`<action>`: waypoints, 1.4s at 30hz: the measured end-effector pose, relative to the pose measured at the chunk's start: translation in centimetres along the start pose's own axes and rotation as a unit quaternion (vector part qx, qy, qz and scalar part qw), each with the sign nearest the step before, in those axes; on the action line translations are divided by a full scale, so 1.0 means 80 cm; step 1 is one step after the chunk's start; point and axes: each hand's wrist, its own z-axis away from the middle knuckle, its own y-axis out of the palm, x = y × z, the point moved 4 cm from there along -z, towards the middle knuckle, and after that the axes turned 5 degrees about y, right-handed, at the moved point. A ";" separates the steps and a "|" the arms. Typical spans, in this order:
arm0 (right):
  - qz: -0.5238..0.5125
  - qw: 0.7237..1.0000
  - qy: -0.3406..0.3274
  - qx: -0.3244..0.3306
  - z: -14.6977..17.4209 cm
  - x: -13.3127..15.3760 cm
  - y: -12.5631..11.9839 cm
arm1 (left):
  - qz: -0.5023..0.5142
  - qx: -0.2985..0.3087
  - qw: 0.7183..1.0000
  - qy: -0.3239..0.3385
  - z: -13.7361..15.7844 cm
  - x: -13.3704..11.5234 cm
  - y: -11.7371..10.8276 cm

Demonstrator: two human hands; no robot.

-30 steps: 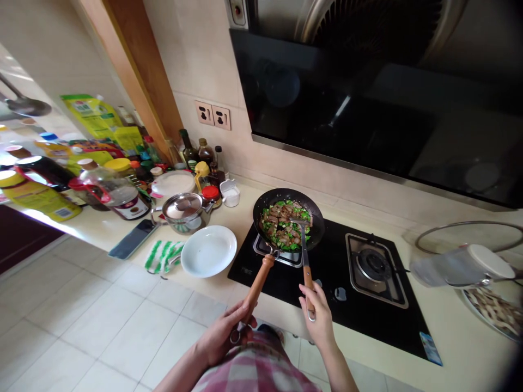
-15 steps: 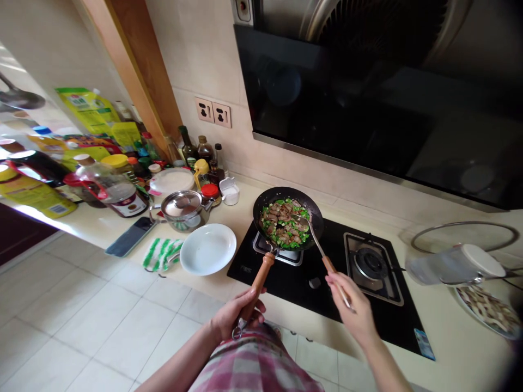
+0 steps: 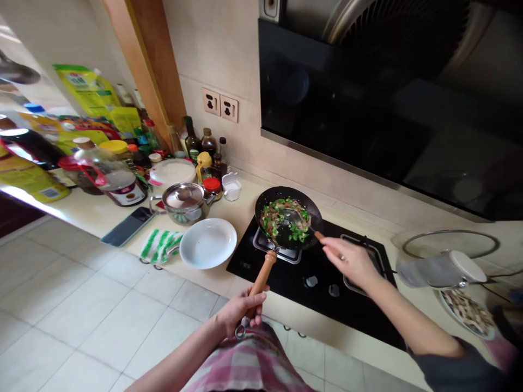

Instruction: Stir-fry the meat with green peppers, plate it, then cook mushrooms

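My left hand (image 3: 245, 310) is wrapped round the long wooden handle of a black wok (image 3: 314, 216) on the left burner. Inside the wok lie sliced meat and chopped green peppers (image 3: 300, 231), with a bare patch showing in the middle. My right hand (image 3: 352, 262) grips a spatula (image 3: 319, 236) by its wooden handle; its metal head is down among the food, partly blurred. Left of the wok, a white plate (image 3: 208, 244) sits on the counter, next to a green-and-white striped cloth (image 3: 157, 245).
A lidded steel pot (image 3: 186, 204), a phone (image 3: 127, 226) and many bottles stand at left. On the right are the second burner (image 3: 368, 256), a clear jug (image 3: 433, 271), a glass lid (image 3: 449, 245) and a plate of sliced mushrooms (image 3: 468, 313). A range hood (image 3: 368, 136) hangs above.
My right hand has moved forward and up, closer to the wok, pushing the spatula deeper into the food. The food has parted in the middle. My left hand keeps its hold.
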 end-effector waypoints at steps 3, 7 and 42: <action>-0.026 0.992 0.117 -0.033 -0.034 -0.037 -0.035 | 0.010 0.005 1.000 -0.002 -0.003 0.002 -0.003; -0.059 0.969 0.221 -0.090 -0.062 -0.057 -0.046 | 0.022 0.016 1.000 0.006 -0.005 0.005 -0.006; 0.035 0.998 -0.012 0.058 -0.037 0.067 -0.016 | 0.042 0.018 0.999 -0.011 0.005 0.004 0.000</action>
